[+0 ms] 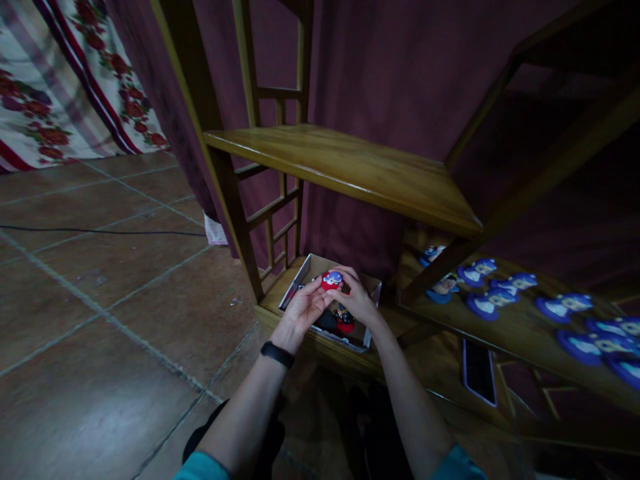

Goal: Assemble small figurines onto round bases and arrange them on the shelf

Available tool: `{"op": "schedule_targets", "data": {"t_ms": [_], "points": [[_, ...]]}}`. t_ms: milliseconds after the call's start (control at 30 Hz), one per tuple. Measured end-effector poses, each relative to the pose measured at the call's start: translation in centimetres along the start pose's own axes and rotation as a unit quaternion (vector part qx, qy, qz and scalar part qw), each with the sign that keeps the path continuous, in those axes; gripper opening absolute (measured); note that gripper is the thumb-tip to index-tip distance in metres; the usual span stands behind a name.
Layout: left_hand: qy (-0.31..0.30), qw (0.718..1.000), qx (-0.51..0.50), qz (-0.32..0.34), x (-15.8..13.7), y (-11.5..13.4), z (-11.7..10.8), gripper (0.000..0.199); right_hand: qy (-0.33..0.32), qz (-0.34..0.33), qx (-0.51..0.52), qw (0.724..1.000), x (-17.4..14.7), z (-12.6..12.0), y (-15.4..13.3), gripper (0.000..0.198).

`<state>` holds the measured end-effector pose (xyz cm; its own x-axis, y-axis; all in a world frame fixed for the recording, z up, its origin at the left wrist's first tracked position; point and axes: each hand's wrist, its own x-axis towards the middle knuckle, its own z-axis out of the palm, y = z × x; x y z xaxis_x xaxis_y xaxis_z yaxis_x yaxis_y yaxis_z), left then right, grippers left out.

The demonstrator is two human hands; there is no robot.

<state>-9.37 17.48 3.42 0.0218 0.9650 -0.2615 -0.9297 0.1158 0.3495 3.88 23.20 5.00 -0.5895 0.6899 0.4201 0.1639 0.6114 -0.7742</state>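
Observation:
Above an open cardboard box on the low shelf, both hands meet on a small red, blue and white figurine. My left hand wraps its fingers around it from the left and below, a dark band on that wrist. From the right, my right hand touches the figurine's upper right edge with its fingertips. Inside the box, beneath the hands, lies a dark figurine with a red base. The rest of the box's contents is partly hidden by my hands.
Several blue figurines stand on the shelf to the right. A phone-like dark slab lies lower right. A wooden shelf board juts out above the box. A thin cable crosses the tiled floor at left.

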Motion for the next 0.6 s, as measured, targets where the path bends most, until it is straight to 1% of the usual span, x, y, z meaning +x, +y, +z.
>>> {"op": "schedule_targets", "data": {"t_ms": [133,233,467,600], "points": [[0.005,1.0,-0.003,0.026,0.02,-0.23,0.09,0.025,-0.003,0.01,0.002,1.0,0.1,-0.11,-0.17,0.042],[-0.002,0.999,0.005,0.042,0.0,-0.35,-0.03,0.028,-0.009,0.003,0.012,1.0,0.17,-0.26,-0.31,0.04],[-0.027,0.998,0.026,0.053,-0.16,-0.39,-0.11,0.032,-0.005,0.01,0.013,1.0,0.08,-0.28,-0.91,0.038],[-0.024,0.997,0.02,0.065,-0.23,-0.41,0.1,0.033,-0.003,0.019,0.018,1.0,0.01,-0.01,-0.92,0.04]]}}
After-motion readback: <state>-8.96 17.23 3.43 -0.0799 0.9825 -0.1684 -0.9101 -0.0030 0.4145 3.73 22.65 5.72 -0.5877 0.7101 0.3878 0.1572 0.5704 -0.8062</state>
